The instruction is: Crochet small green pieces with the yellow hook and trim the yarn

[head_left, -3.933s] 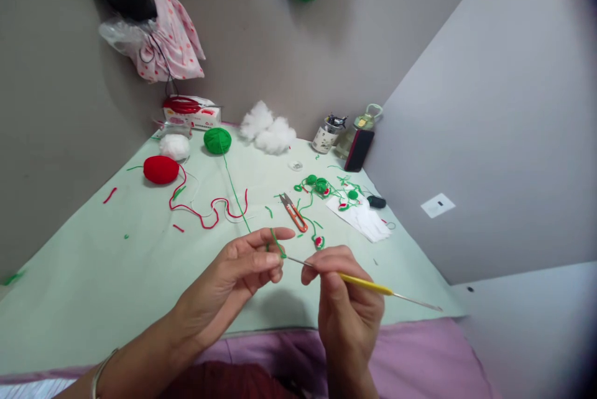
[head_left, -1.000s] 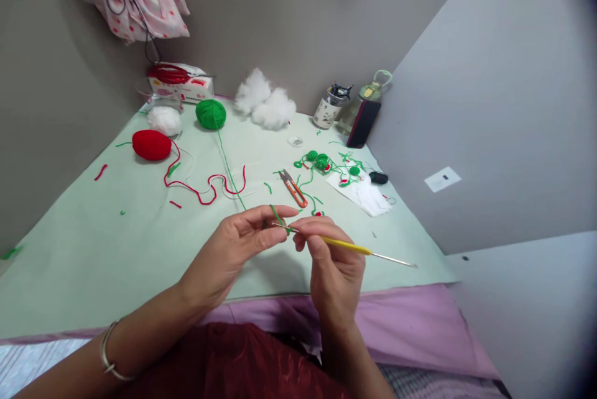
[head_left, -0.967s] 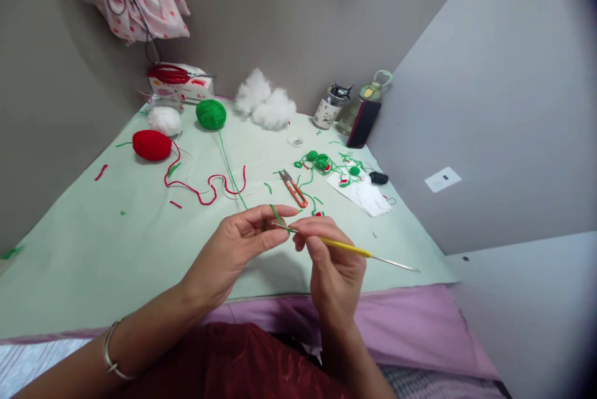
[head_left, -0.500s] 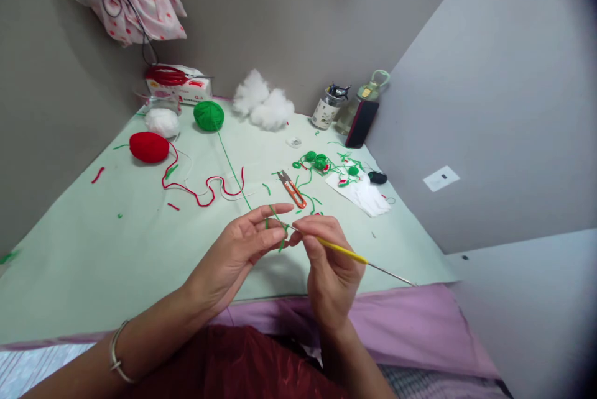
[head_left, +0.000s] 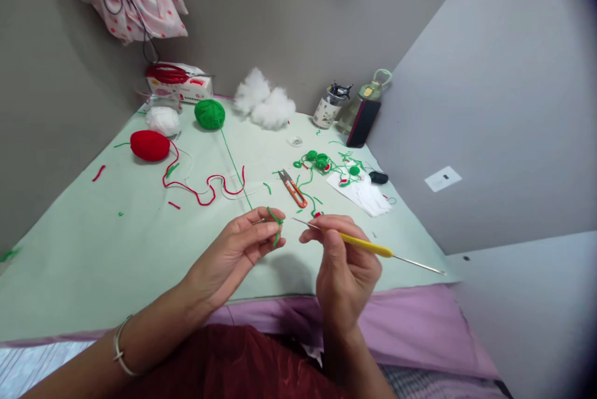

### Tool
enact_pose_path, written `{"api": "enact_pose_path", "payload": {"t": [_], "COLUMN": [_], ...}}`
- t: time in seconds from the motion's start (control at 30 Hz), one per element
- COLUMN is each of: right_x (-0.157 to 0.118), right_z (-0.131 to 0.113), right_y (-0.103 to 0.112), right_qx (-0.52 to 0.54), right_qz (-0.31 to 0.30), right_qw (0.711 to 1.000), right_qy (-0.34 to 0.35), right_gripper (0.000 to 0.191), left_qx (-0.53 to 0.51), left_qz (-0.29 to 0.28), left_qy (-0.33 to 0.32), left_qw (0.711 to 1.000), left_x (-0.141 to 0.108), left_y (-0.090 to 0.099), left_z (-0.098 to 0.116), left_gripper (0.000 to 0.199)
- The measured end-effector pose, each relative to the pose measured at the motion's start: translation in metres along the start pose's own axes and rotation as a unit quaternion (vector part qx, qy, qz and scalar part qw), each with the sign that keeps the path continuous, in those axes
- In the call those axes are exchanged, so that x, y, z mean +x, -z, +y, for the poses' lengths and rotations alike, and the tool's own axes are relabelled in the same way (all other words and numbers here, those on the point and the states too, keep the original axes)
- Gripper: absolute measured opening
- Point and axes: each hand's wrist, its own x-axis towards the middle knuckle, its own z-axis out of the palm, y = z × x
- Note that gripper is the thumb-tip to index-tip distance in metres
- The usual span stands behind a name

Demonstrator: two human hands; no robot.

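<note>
My left hand (head_left: 242, 243) pinches a small looped piece of green yarn (head_left: 277, 234) between thumb and fingers, its short tail hanging below the thumb. From it a strand runs back across the table to the green yarn ball (head_left: 209, 114). My right hand (head_left: 347, 262) grips a crochet hook (head_left: 366, 243) by its yellow handle. The hook's metal tip points left and is apart from the yarn, a short gap from the left fingertips. Just beyond the hands lie thread snips (head_left: 293, 189) with orange handles.
A red yarn ball (head_left: 150, 146) and a white yarn ball (head_left: 162, 120) sit at the left. White stuffing (head_left: 265, 100) is at the back. Small green crocheted pieces (head_left: 321, 161) lie right, near a tissue (head_left: 361, 194). A phone (head_left: 364, 123) leans against a bottle (head_left: 377, 84) beside a pen cup (head_left: 328, 110).
The crochet hook has come out of the green yarn and moved right with my right hand. My left thumb and fingers have closed on the yarn.
</note>
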Motion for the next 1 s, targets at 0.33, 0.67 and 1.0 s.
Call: {"api": "enact_pose_path", "payload": {"t": [0.33, 0.67, 1.0], "right_x": [0.0008, 0.0011, -0.0021], "right_z": [-0.0078, -0.0067, -0.0046], "right_y": [-0.0008, 0.0009, 0.0003], "right_qx": [-0.042, -0.049, -0.017], "right_qz": [-0.053, -0.053, -0.061], "right_qw": [0.997, 0.996, 0.997], "right_qy": [0.043, 0.050, 0.037], "right_gripper": [0.021, 0.021, 0.022], "left_qx": [-0.004, 0.013, 0.049], "left_qz": [-0.005, -0.013, -0.049], "left_qy": [0.001, -0.002, -0.018], "left_qw": [1.000, 1.000, 0.997], "left_x": [-0.0006, -0.0009, -0.0021], "left_y": [-0.0039, -0.0004, -0.0039], "left_z": [0.0000, -0.0011, -0.0011], "left_gripper": [0.009, 0.009, 0.013]}}
